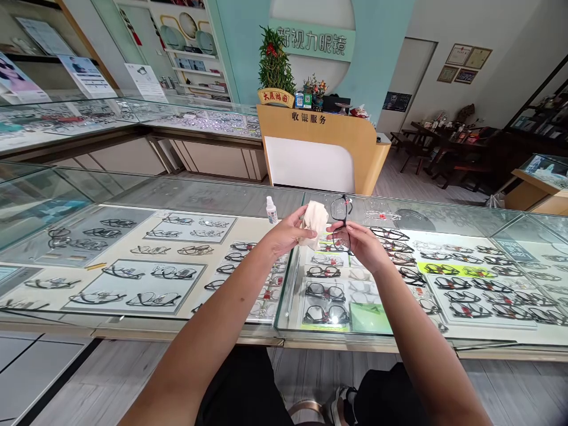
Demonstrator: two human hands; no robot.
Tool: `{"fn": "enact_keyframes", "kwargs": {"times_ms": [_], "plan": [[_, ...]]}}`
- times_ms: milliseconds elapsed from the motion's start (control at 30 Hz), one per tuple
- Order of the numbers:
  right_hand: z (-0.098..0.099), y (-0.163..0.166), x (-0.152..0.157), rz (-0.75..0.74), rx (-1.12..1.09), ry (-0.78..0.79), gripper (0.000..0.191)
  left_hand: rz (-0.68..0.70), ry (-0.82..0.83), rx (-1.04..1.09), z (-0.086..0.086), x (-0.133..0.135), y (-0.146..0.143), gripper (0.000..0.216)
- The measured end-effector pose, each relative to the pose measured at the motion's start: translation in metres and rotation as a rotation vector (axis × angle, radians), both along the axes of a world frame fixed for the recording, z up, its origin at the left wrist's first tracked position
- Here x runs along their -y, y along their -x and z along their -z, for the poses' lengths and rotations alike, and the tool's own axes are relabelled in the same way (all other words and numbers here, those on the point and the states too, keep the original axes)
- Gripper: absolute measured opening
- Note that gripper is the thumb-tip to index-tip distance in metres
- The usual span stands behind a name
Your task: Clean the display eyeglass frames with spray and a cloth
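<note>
Above the glass counter, my left hand (286, 232) is closed on a crumpled cream cloth (316, 218). My right hand (362, 244) pinches a pair of dark-framed eyeglasses (344, 208) near the bridge, with the frame turned upright on its side. The cloth is just left of the glasses; whether they touch I cannot tell. A small white spray bottle (271, 210) stands upright on the glass, a little to the left of my left hand.
Under the glass top of the display case (248, 201) lie rows of eyeglasses (327, 313) on trays. Beyond it stands a wooden cashier desk (373, 155) with a potted plant (276, 65). Another display case (195, 112) runs along the back left.
</note>
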State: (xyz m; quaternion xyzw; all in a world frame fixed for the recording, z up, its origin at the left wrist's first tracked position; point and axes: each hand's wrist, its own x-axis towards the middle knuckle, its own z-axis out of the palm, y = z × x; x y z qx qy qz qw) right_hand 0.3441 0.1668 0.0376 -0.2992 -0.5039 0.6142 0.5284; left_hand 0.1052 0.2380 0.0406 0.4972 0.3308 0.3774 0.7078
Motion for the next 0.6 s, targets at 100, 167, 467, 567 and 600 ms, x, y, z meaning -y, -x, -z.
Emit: {"fn": "enact_keyframes", "kwargs": {"times_ms": [100,167,467,567,600], "plan": [[-0.0008,0.0003,0.0006,-0.002,0.013,-0.002,0.032,0.043,-0.018,-0.019,-0.0011,-0.0002,0.0015,0.110],[-0.0013,0.0007,0.0010,-0.004,0.016,-0.009,0.031,0.080,-0.024,-0.029,-0.0023,0.0002,0.0026,0.110],[-0.0008,0.0018,0.0015,-0.019,0.033,-0.025,0.029,-0.058,-0.123,-0.138,-0.0017,-0.0019,0.0036,0.099],[-0.0010,0.0013,0.0017,-0.012,0.031,-0.028,0.030,0.025,-0.190,-0.154,-0.0057,0.0003,0.0031,0.106],[-0.0015,0.0011,0.0021,-0.010,0.025,-0.033,0.029,0.053,-0.205,-0.167,-0.0074,0.0019,0.0029,0.107]]}}
